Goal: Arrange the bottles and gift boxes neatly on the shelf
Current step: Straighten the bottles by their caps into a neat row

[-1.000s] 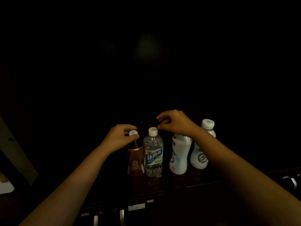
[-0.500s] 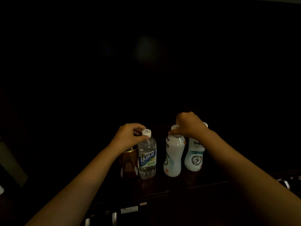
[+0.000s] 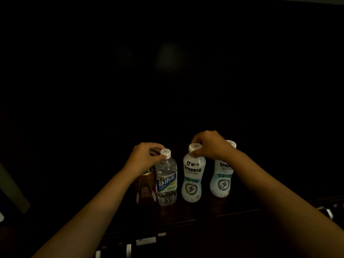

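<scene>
Four bottles stand upright in a row on a dark shelf (image 3: 204,213). From the left: a brown tea bottle (image 3: 145,190), a clear water bottle (image 3: 166,181) with a white cap, a white milk-drink bottle (image 3: 192,181), and a second white bottle (image 3: 222,181). My left hand (image 3: 144,158) pinches the clear bottle's cap and hides the brown bottle's top. My right hand (image 3: 210,146) grips the cap of the first white bottle and partly covers the cap of the second. No gift boxes are visible.
The scene is very dark; the shelf's back and sides are black. The shelf's front edge (image 3: 232,214) runs below the bottles. Pale labels (image 3: 146,241) and metal bits show on a lower level. A dim greyish panel (image 3: 11,189) stands at the far left.
My left hand moved from the brown bottle's cap to the clear bottle's cap. My right hand closed on the first white bottle's cap, and that bottle now stands apart from the clear one.
</scene>
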Action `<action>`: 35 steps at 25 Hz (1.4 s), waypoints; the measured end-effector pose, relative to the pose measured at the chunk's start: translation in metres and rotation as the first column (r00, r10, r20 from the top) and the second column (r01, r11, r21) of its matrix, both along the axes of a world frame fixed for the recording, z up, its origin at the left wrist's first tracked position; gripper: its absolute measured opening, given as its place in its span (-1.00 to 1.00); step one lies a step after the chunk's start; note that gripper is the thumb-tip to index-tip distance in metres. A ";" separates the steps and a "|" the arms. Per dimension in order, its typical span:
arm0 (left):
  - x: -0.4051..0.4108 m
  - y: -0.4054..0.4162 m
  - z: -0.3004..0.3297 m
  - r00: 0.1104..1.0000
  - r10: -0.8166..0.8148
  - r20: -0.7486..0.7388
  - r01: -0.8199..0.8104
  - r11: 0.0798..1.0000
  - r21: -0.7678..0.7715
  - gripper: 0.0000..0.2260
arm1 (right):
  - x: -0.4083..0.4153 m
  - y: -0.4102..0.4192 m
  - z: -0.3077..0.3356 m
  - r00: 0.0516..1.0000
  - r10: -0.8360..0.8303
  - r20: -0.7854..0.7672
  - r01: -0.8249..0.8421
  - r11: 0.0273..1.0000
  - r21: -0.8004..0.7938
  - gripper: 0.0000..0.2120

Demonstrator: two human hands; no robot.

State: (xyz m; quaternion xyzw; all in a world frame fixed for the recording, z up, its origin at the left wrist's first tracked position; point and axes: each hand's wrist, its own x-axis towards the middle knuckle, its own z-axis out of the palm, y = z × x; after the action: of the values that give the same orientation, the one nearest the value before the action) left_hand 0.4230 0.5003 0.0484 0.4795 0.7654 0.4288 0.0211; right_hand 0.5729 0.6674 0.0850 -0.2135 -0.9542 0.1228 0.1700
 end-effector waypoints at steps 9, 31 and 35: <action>-0.003 0.003 -0.005 0.999 0.022 -0.024 -0.022 1.000 -0.002 -0.73 | -0.006 -0.006 -0.004 0.990 0.113 -0.083 -0.123 0.984 -0.125 -0.65; -0.029 -0.072 -0.122 0.968 0.246 -0.049 -0.250 0.930 -0.269 -0.12 | 0.062 0.058 -0.011 0.971 -0.239 -0.022 0.239 0.971 -0.024 -0.66; -0.034 -0.076 -0.166 0.931 0.311 -0.190 -0.364 0.777 -0.514 -0.05 | 0.062 0.057 -0.011 0.971 -0.236 -0.034 0.235 0.971 -0.036 -0.68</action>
State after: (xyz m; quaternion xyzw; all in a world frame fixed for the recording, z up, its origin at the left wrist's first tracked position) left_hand 0.3891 0.4246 -0.1176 0.3285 0.9283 0.1692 0.0420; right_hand 0.6349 0.7243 0.0739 -0.3254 -0.9166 0.1208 0.1983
